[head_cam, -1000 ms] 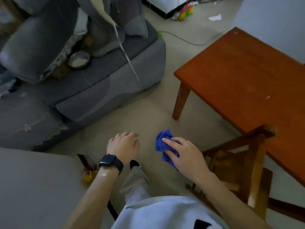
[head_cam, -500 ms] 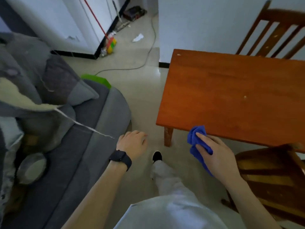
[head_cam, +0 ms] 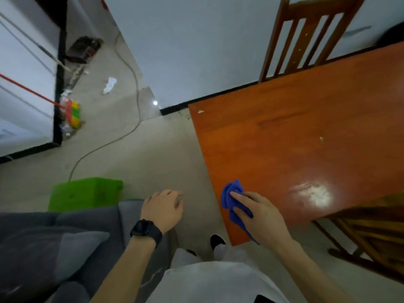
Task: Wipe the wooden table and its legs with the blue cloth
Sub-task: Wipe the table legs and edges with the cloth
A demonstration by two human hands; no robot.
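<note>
The wooden table [head_cam: 295, 145] fills the right half of the head view, its reddish top seen from above; its legs are hidden. My right hand [head_cam: 260, 217] holds the bunched blue cloth [head_cam: 232, 194] over the table's near left corner, fingers curled round it. My left hand [head_cam: 162, 209], with a black watch on the wrist, hangs to the left of the table over the floor and a grey sofa arm, fingers loosely curled and holding nothing. A pale smear and a few crumbs show on the tabletop.
One wooden chair [head_cam: 306, 36] stands behind the table against the wall, and another [head_cam: 371, 235] sits at the near right. A grey sofa [head_cam: 54, 248] lies at lower left beside a green box [head_cam: 85, 193]. A cable and a broom lie on the floor.
The view has swung up and right, so the table now fills more of it. My right hand with the cloth has moved from beside the table edge to over its near corner.
</note>
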